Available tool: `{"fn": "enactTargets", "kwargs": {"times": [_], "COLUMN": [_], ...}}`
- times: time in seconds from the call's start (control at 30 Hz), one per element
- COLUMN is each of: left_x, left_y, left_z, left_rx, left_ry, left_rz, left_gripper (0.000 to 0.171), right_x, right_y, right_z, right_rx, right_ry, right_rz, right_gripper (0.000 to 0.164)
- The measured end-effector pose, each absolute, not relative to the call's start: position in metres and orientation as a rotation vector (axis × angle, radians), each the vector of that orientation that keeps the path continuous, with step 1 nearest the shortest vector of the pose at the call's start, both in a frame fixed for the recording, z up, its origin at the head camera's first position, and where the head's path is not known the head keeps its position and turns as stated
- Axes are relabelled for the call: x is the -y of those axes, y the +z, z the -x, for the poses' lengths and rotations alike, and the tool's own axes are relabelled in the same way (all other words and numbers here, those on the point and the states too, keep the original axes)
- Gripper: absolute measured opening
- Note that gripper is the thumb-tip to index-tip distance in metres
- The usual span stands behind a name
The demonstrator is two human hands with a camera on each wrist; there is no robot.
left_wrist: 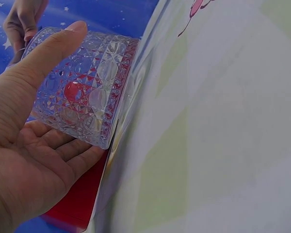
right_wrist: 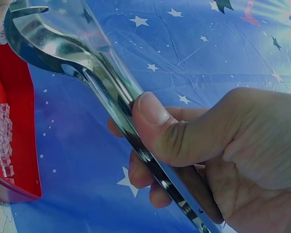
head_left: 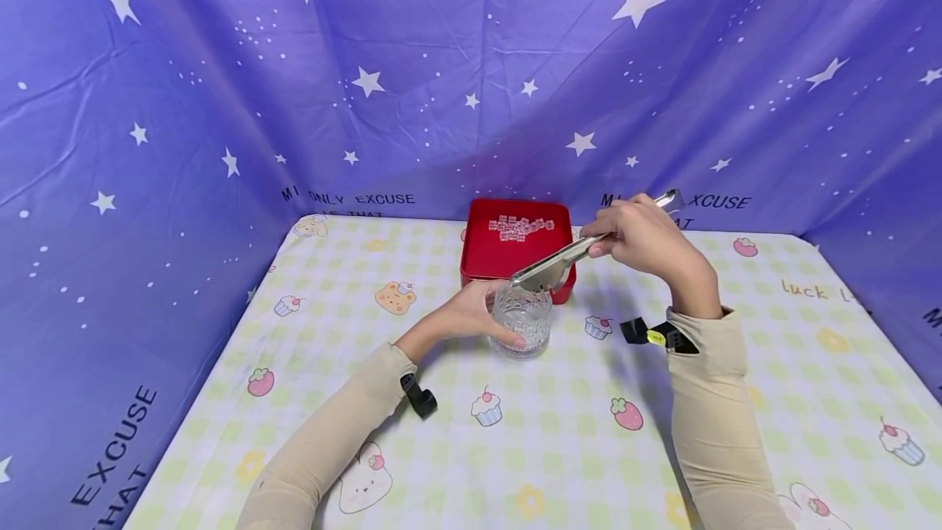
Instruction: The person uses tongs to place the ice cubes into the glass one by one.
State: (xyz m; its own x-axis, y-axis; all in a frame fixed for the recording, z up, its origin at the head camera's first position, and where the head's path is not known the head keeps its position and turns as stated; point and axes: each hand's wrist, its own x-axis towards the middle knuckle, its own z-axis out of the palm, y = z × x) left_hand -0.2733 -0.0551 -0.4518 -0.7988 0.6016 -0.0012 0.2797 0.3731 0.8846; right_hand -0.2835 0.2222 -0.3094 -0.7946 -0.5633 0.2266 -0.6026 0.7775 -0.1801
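My left hand (head_left: 471, 313) grips a clear patterned glass (head_left: 526, 325) standing on the table. In the left wrist view its thumb lies along one side of the glass (left_wrist: 99, 82), the fingers on the other. My right hand (head_left: 636, 235) holds metal tongs (head_left: 562, 264) slantwise, thumb on one side and fingers on the other. The tongs' head is at the glass's mouth; whether anything is between its ends I cannot tell. Just behind the glass, small clear cubes (head_left: 515, 227) lie in a cluster inside a red box (head_left: 478, 256), and also show in the right wrist view (right_wrist: 2, 128).
A checked tablecloth (head_left: 412, 464) printed with cupcakes, strawberries and bears covers the table. Purple-blue curtains (head_left: 441, 64) with white stars hang behind and at both sides, close behind the red box. Dark straps (head_left: 419, 395) are on both sleeves.
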Motion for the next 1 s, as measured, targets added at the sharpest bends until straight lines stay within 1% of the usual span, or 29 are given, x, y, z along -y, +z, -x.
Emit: {"fn": "enactTargets", "kwargs": {"times": [0.2, 0.77, 0.9, 1.0], "left_x": [0.0556, 0.0556, 0.0553, 0.0548], "left_y": [-0.4514, -0.4504, -0.4496, -0.4493], "left_z": [0.2721, 0.2725, 0.2724, 0.2727], "left_rx": [-2.35, -2.336, -2.328, -2.322], "left_ry": [1.366, 1.389, 1.395, 1.397], "left_rz": [-0.744, -0.79, -0.782, -0.772], "left_gripper": [0.083, 0.084, 0.085, 0.085], "right_x": [-0.2221, -0.2212, -0.2208, -0.2195], "right_y": [-0.3102, -0.3104, -0.3118, -0.3119], "right_z": [0.2836, 0.2848, 0.2863, 0.2861], "right_rx": [2.833, 2.813, 2.776, 2.733], "right_ry": [0.373, 0.37, 0.384, 0.373], "right_rz": [-0.919, -0.908, -0.874, -0.828], "right_gripper": [0.023, 0.025, 0.024, 0.026]}}
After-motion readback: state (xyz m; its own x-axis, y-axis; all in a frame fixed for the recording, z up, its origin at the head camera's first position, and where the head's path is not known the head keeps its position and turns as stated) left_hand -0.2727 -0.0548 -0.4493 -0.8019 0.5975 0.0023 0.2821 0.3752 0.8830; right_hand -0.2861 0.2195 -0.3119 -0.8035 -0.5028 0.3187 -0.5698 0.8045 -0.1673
